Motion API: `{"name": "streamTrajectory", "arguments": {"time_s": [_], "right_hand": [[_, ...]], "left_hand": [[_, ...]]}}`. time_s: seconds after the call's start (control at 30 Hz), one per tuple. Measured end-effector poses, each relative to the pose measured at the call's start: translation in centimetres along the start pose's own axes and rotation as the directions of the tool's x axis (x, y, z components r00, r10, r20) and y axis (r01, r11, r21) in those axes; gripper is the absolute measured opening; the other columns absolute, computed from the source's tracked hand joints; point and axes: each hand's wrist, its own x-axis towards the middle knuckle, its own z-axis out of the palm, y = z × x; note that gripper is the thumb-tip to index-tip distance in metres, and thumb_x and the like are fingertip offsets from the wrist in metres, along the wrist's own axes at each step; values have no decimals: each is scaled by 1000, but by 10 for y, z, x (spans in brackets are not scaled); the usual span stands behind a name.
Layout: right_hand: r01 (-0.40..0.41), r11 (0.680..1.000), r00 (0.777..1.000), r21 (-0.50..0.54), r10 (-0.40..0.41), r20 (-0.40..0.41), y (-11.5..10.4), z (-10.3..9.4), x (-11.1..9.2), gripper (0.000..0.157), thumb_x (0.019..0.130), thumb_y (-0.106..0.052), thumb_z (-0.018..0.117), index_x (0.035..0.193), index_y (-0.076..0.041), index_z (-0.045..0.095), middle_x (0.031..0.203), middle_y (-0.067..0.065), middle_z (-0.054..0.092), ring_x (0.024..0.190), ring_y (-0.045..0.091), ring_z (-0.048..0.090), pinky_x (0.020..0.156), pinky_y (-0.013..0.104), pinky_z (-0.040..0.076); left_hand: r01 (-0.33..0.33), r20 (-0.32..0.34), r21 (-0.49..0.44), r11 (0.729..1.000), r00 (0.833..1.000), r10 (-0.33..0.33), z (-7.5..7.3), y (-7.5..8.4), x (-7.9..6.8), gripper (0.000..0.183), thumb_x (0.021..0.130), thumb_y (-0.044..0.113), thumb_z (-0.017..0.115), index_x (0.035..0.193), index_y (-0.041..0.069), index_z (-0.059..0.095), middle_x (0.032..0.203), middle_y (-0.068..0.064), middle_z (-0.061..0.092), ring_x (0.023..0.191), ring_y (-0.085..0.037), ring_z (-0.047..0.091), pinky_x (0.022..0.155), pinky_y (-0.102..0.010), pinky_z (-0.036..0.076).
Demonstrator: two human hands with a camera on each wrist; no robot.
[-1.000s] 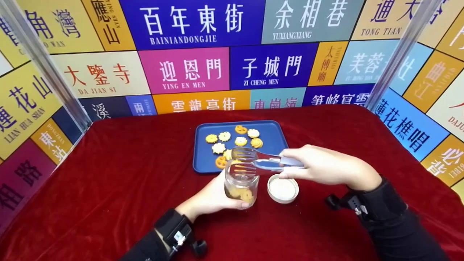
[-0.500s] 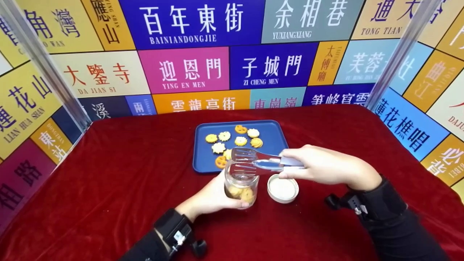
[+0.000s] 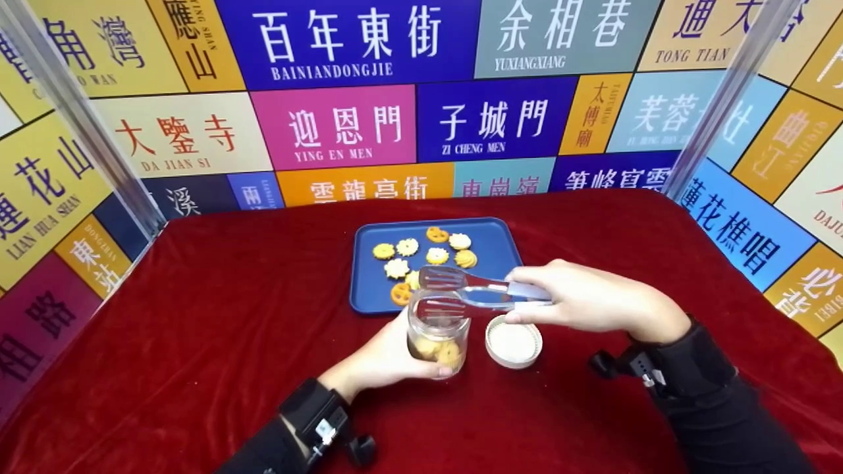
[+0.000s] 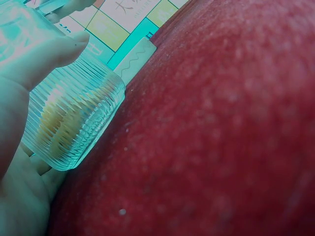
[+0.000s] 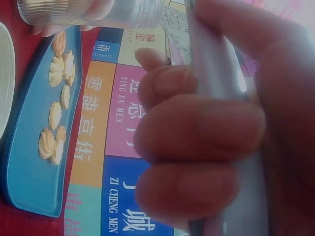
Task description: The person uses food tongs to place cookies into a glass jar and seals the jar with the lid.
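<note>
My left hand grips a clear glass jar, thumb across its near side. Several cookies lie at the bottom of the jar; the left wrist view shows the ribbed glass around them. Clear-ended tongs are held in my right hand, and their tips stand apart over the jar's mouth. I see nothing between the tips. In the right wrist view, curled fingers wrap the pale tong handle.
Behind the jar a blue tray carries several cookies and pretzel-shaped biscuits. A round white lid lies right of the jar on the red cloth. Lettered panels rise behind the table.
Inside the jar, the cookies looked blurred one second ago and now lie still at the bottom. Both hands and the tongs have hardly moved.
</note>
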Motion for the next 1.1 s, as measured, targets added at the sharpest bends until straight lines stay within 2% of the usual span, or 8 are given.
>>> {"name": "streamTrajectory", "arguments": {"time_s": [0.1, 0.23, 0.43, 0.63, 0.73, 0.9, 1.03, 1.1], "right_hand": [[-34, 999, 995, 28, 37, -91, 3, -1, 0, 34, 100, -57, 69, 109, -25, 65, 78, -10, 57, 63, 8, 51, 59, 27, 43], [-117, 992, 968, 46, 124, -218, 9, -4, 0, 38, 100, -57, 69, 113, -21, 65, 77, -5, 58, 62, 12, 50, 57, 30, 42], [-243, 969, 921, 42, 244, -303, 27, -4, 6, 44, 101, -56, 69, 117, -15, 64, 78, 1, 58, 64, 18, 49, 58, 34, 41], [-314, 946, 894, 77, 322, -310, 43, 1, 10, 37, 103, -39, 70, 126, -11, 62, 85, 5, 63, 71, 22, 55, 63, 35, 45], [-309, 948, 897, 77, 318, -308, 51, 6, 13, 33, 102, -31, 70, 124, -7, 63, 87, 7, 64, 74, 22, 58, 65, 36, 46], [-311, 948, 910, 70, 318, -264, 61, 17, 21, 30, 103, -31, 70, 116, -5, 64, 82, 7, 61, 68, 21, 58, 61, 34, 47], [-348, 931, 911, 111, 363, -194, 69, 26, 25, 33, 106, -33, 67, 122, -5, 59, 78, 8, 61, 55, 20, 60, 53, 34, 51], [-352, 929, 912, 114, 368, -183, 72, 30, 27, 36, 106, -34, 67, 125, -4, 58, 78, 8, 61, 55, 20, 61, 52, 34, 51]], "left_hand": [[-27, 0, -24, 999, 1000, 27, 1, 0, 1, 88, 78, 11, 95, 150, 12, 44, 134, -4, 68, 122, -19, 65, 112, -35, 48], [-47, 1, -49, 998, 999, 47, 1, 0, 2, 86, 78, 8, 95, 148, 10, 45, 135, -6, 67, 125, -20, 64, 113, -34, 47], [-39, 5, -45, 998, 999, 39, 1, -1, 1, 88, 78, 9, 95, 150, 12, 44, 136, -5, 67, 125, -19, 64, 113, -34, 47], [-38, 2, -30, 999, 999, 38, 1, -3, 2, 88, 78, 11, 95, 151, 14, 44, 136, -4, 66, 125, -19, 63, 113, -34, 47], [-39, 1, -30, 999, 999, 39, 1, -3, 3, 87, 79, 12, 95, 150, 15, 45, 136, -4, 66, 125, -19, 63, 113, -34, 47], [-38, 4, -47, 998, 999, 39, 1, -3, 2, 88, 78, 11, 94, 150, 15, 45, 136, -5, 67, 125, -20, 64, 113, -35, 47], [-30, -1, -40, 999, 1000, 30, 1, -2, 1, 87, 78, 9, 94, 150, 15, 45, 135, -3, 67, 125, -19, 63, 113, -34, 47], [-26, -2, -38, 999, 1000, 26, 1, -2, 1, 86, 79, 9, 94, 150, 16, 45, 135, -3, 67, 125, -19, 63, 113, -34, 47]]}}
